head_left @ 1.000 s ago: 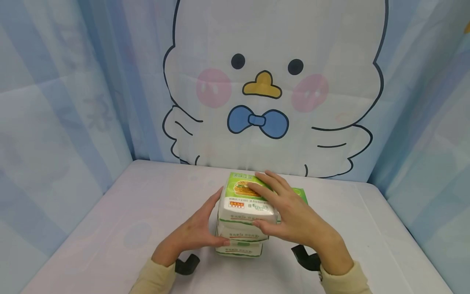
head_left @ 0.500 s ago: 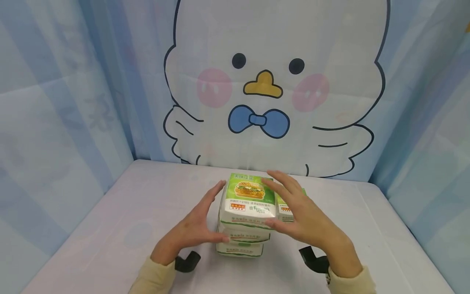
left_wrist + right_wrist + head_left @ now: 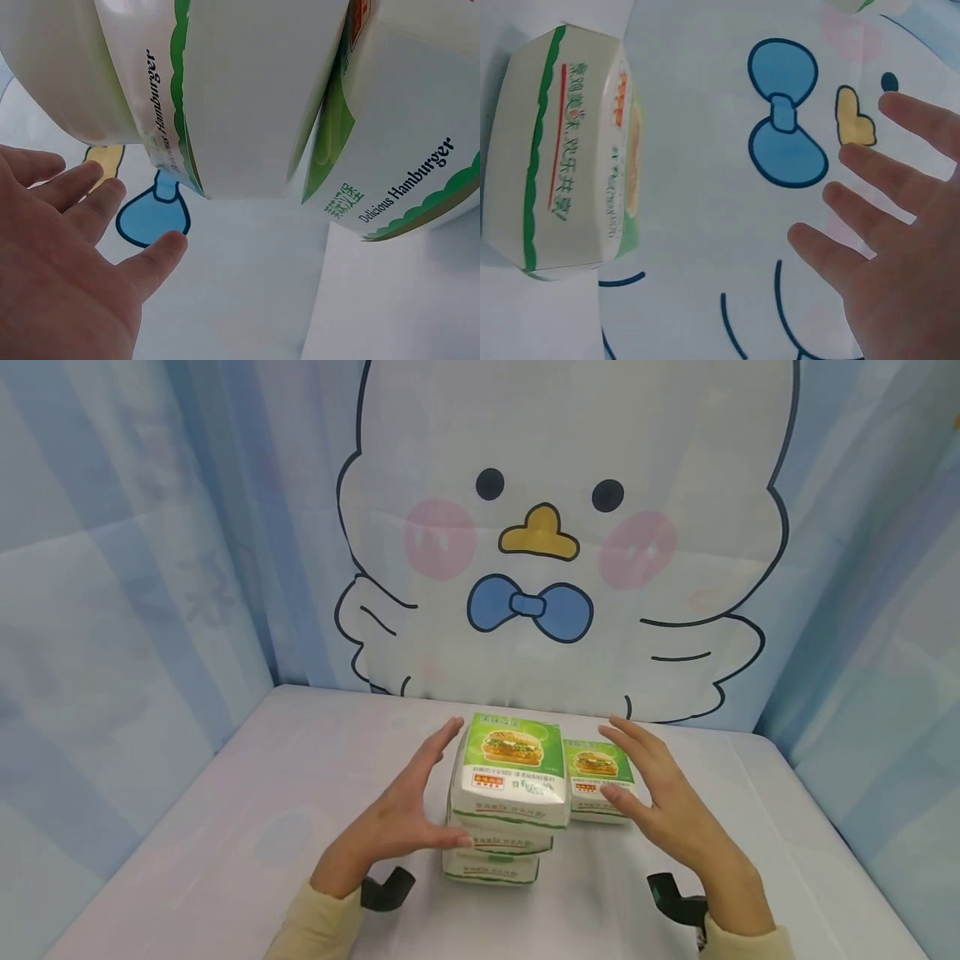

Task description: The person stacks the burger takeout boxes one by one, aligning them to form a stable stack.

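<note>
Three green-and-white hamburger boxes are piled up near the table's middle: a top box (image 3: 513, 777) with a burger picture, a middle box (image 3: 517, 842) and a bottom box (image 3: 491, 868), not evenly aligned. My left hand (image 3: 393, 814) is at the pile's left side, fingers extended and thumb in front of the middle box; the left wrist view shows a gap between this hand and the boxes. A single hamburger box (image 3: 596, 814) sits on the table right of the pile. Beside and above it my right hand (image 3: 671, 806) holds nothing, its fingers spread.
The boxes stand on a white table (image 3: 187, 860). A curtain (image 3: 547, 668) printed with a white cartoon bird hangs behind it, with blue curtains (image 3: 135, 610) at the sides. Black wrist mounts (image 3: 387, 889) stick out under both hands.
My right hand has come off the top box and moved right, uncovering the single box. My left hand has barely shifted; the pile stays standing.
</note>
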Tool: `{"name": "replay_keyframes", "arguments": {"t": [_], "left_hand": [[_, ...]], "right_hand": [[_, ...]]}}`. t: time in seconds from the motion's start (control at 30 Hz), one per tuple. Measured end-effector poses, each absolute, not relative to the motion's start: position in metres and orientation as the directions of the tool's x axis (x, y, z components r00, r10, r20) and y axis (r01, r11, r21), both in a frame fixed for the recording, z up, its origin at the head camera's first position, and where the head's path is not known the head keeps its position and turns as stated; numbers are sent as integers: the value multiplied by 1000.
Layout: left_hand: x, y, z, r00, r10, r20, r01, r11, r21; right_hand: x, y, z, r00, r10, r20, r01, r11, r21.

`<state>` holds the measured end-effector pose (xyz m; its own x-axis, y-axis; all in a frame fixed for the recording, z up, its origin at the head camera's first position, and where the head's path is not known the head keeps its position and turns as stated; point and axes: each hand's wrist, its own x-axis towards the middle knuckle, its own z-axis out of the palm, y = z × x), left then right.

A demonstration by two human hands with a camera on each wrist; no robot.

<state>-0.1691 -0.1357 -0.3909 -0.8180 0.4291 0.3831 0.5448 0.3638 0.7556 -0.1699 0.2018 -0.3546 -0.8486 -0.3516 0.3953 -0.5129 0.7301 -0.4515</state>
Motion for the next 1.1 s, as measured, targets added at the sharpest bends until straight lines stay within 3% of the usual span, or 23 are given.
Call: {"name": "replay_keyframes", "arguments": {"t": [0.3,0.63,1.1], "left_hand": [[-170,-131,-389,-832,422,359,515,349,783],[-171,-129,-390,-806,444,391,548,312,776],[-175,-125,-393,-794,443,416,566,290,772]], "right_hand": [[-181,212,-386,-900,-272,340,-416,768,-487],[-196,219,-418,-938,-227,261,-328,823,-463],[-203,220,-438,-944,-263,198,-325,837,-440]]}}
